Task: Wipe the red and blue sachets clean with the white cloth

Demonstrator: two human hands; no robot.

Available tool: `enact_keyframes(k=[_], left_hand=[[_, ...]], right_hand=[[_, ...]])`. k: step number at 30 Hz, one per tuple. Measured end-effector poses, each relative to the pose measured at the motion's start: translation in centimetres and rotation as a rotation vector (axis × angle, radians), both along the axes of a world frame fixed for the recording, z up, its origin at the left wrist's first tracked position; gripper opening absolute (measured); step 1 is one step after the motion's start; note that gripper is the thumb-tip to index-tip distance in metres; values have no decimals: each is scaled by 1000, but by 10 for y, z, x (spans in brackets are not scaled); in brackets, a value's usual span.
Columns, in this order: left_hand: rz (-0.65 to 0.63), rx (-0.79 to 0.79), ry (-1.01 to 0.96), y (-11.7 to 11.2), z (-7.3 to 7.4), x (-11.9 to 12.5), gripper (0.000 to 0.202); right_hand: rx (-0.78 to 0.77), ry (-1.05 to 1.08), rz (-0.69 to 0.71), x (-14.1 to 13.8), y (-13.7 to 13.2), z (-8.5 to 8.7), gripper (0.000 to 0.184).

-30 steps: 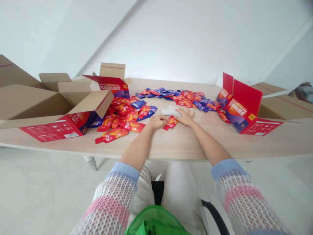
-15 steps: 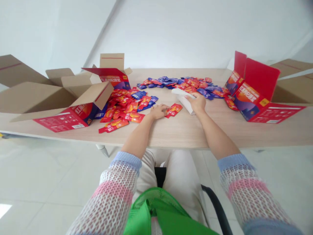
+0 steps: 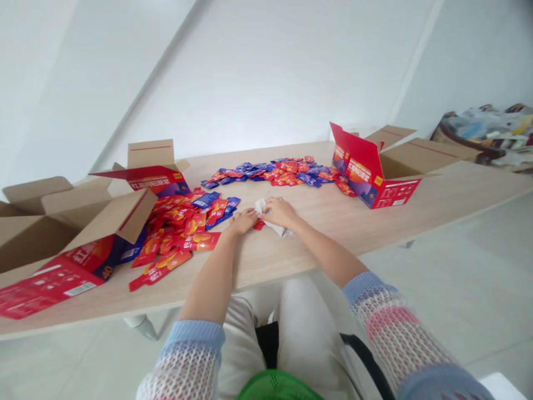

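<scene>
My left hand (image 3: 244, 221) lies on the table with its fingers curled down at the left end of a red sachet (image 3: 259, 225), holding it against the surface. Most of that sachet is hidden under a crumpled white cloth (image 3: 275, 225); whether it is fabric or paper I cannot tell. My right hand (image 3: 281, 212) is closed on the cloth and presses it onto the sachet, fingers close to my left fingertips. Just left of my left hand spreads a pile of red sachets (image 3: 172, 222), with a few blue sachets (image 3: 227, 211) at its right edge.
Behind my hands runs a long heap of mixed red and blue sachets (image 3: 287, 173). Open printed cartons stand at the left front (image 3: 62, 275), left back (image 3: 156, 180) and right (image 3: 366, 175). A round container of bags and clutter (image 3: 483, 133) is at the far right.
My right hand has brought the white cloth down and left onto the red sachet, covering most of it. My left hand stays at the sachet's end. The camera view has tilted and shifted.
</scene>
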State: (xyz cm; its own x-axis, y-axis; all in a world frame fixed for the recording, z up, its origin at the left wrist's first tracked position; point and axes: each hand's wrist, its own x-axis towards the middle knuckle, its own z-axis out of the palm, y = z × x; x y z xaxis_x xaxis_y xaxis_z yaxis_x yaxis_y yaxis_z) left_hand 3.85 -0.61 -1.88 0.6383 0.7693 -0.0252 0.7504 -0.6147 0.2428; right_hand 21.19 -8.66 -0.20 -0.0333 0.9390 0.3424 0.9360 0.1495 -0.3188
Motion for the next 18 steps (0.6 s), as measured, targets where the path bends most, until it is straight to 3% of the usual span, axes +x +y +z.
enact_keyframes(k=[4, 8, 13, 18], left_hand=[[83, 32, -11, -7, -2, -3, 45], [175, 15, 30, -12, -2, 1, 48], [215, 22, 112, -7, -6, 7, 61], [182, -38, 149, -5, 1, 6, 67]], right_hand=[[-25, -27, 44, 2, 3, -4, 56], [-58, -111, 41, 1, 14, -15, 49], [-114, -61, -97, 7, 29, -22, 43], [-136, -181, -254, 2, 32, -14, 33]])
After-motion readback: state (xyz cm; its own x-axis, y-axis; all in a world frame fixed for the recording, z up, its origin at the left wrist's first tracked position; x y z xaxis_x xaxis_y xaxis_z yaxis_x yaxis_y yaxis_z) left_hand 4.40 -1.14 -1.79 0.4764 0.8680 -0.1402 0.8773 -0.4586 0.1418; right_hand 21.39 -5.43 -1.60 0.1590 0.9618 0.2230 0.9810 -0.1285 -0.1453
